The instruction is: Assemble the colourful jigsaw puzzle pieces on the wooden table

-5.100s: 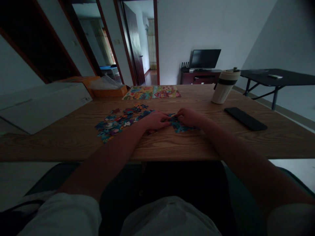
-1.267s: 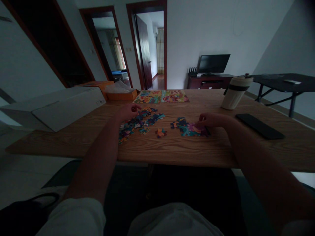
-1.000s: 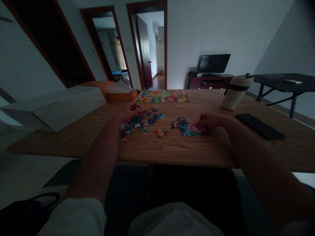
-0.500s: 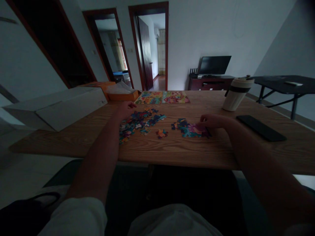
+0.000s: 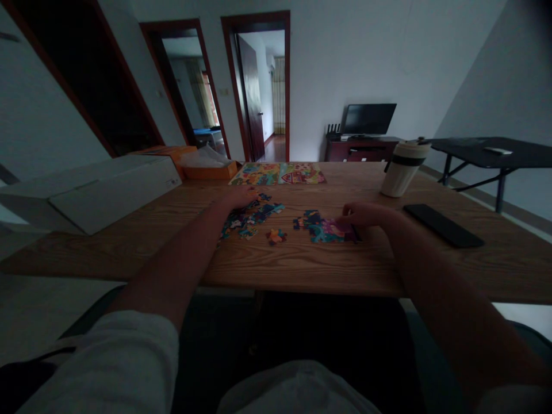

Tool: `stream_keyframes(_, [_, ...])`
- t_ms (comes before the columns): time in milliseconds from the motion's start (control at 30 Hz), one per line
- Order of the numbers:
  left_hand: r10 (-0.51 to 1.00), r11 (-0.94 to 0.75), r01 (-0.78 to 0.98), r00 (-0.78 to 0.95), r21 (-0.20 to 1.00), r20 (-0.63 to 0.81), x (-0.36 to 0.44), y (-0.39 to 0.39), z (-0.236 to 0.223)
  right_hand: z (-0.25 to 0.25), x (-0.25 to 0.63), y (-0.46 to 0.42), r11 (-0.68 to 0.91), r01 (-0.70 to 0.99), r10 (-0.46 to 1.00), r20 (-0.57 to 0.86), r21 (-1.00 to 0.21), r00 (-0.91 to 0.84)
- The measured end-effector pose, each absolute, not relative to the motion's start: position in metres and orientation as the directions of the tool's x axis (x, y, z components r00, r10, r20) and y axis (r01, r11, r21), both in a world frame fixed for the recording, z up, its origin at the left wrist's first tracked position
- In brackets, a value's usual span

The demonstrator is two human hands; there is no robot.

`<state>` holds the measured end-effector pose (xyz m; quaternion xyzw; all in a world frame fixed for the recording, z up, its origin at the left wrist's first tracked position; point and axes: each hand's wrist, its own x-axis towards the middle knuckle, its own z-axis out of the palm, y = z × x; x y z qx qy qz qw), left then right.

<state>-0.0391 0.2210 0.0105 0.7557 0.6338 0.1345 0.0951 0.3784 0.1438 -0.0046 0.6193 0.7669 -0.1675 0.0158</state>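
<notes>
Currently I am reading everything from the single head view, which is looking forward and down across a wooden surface (image 5: 302, 270). The left hand (image 5: 241, 198) is resting partly closed on the far side of a loose heap of jigsaw pieces (image 5: 252, 217); I cannot tell whether it is gripping a piece. The right hand (image 5: 362, 214) is lying curled, bearing on the right end of a joined jigsaw section (image 5: 325, 231) printed in teal and magenta, and I cannot confirm a grip there either. A small orange-toned cluster of pieces (image 5: 276, 236) is sitting between the heap and the section, touching neither.

Beyond them, two colourful printed panels (image 5: 276, 173) are lying side by side near the far edge. To the right, a cream tumbler with a black band (image 5: 399, 178) is standing upright, and a black smartphone (image 5: 444, 225) is lying flat nearer the right hand. On the left, a large white carton (image 5: 112, 192) is resting on the surface, just beside an orange box (image 5: 209, 171) topped with clear plastic. Farther back, a dark folding table (image 5: 487, 148) is standing near a monitor (image 5: 368, 119) on a dark red cabinet (image 5: 360, 150).
</notes>
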Motion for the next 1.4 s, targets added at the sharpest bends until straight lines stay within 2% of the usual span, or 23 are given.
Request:
stream_keyframes(200, [0.989, -0.143, 0.962, 0.15, 0.231, -0.012, -0.019, 0.243, 0.016, -0.002, 0.375, 0.141, 0.197, 0.949, 0.942, -0.221, -0.245, -0.252])
stream_keyframes(433, [0.984, -0.165, 0.955, 0.142, 0.247, 0.108, -0.018, 0.233, 0.024, 0.0, 0.374, 0.142, 0.191, 0.952, 0.947, -0.212, -0.239, -0.243])
stream_keyframes(533, [0.971, -0.215, 0.92, 0.164, 0.327, 0.175, -0.012, 0.221, 0.034, 0.0, 0.375, 0.144, 0.206, 0.947, 0.946, -0.199, -0.247, -0.258])
stream_keyframes(633, [0.957, -0.287, 0.847, 0.23, 0.447, 0.178, 0.0, 0.196, 0.04, 0.0, 0.374, 0.144, 0.22, 0.944, 0.947, -0.178, -0.245, -0.267])
stream_keyframes(667, [0.95, -0.312, 0.804, 0.264, 0.506, 0.165, 0.004, 0.186, 0.041, 0.0, 0.374, 0.144, 0.222, 0.944, 0.947, -0.175, -0.246, -0.268])
stream_keyframes(733, [0.932, -0.333, 0.61, 0.329, 0.719, 0.152, 0.014, 0.167, 0.04, 0.0, 0.374, 0.144, 0.218, 0.943, 0.948, -0.176, -0.25, -0.266])
stream_keyframes(800, [0.934, -0.292, 0.476, 0.327, 0.83, 0.141, 0.022, 0.152, 0.037, -0.001, 0.375, 0.144, 0.219, 0.941, 0.947, -0.177, -0.26, -0.269])
stream_keyframes(900, [0.95, -0.233, 0.466, 0.299, 0.854, 0.096, 0.027, 0.144, 0.034, -0.002, 0.376, 0.145, 0.225, 0.936, 0.944, -0.178, -0.272, -0.278])
stream_keyframes(1033, [0.936, -0.249, 0.457, 0.34, 0.854, 0.091, 0.026, 0.144, 0.031, -0.003, 0.377, 0.144, 0.229, 0.937, 0.944, -0.177, -0.264, -0.28])
stream_keyframes(1267, [0.878, -0.276, 0.285, 0.463, 0.918, 0.12, 0.031, 0.142, 0.027, 0.0, 0.375, 0.142, 0.2, 0.95, 0.947, -0.201, -0.239, -0.249])
stream_keyframes(1400, [0.865, -0.263, 0.254, 0.489, 0.931, 0.111, 0.035, 0.141, 0.027, 0.0, 0.375, 0.142, 0.203, 0.947, 0.945, -0.202, -0.249, -0.255])
